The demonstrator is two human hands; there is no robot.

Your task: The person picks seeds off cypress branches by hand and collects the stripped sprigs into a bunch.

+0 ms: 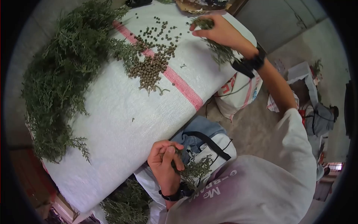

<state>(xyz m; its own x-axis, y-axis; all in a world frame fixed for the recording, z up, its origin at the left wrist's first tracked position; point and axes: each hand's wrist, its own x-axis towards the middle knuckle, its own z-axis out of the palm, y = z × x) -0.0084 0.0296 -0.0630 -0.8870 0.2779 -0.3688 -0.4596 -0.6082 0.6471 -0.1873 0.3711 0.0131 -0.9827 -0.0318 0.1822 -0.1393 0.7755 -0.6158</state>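
Note:
My left hand (165,160) is closed around a green sprig (197,168) near the lower edge of a stuffed white woven sack (123,130); leafy stems stick out beside its wrist. My right hand (223,34), over the sack's upper right end, grips another green sprig (220,52), which hangs below the palm. Small round brown seed balls (149,71) lie piled on the sack across its pink stripe (182,89), with several scattered above. A large heap of green branches (63,71) covers the sack's left side.
More greenery (128,201) lies below the sack. A second printed sack (238,97) stands on the floor at right, with blue cloth (203,128) by my left hand. Farther right are a white box (300,72) and a grey bag (320,119). Cardboard boxes (31,179) stand lower left.

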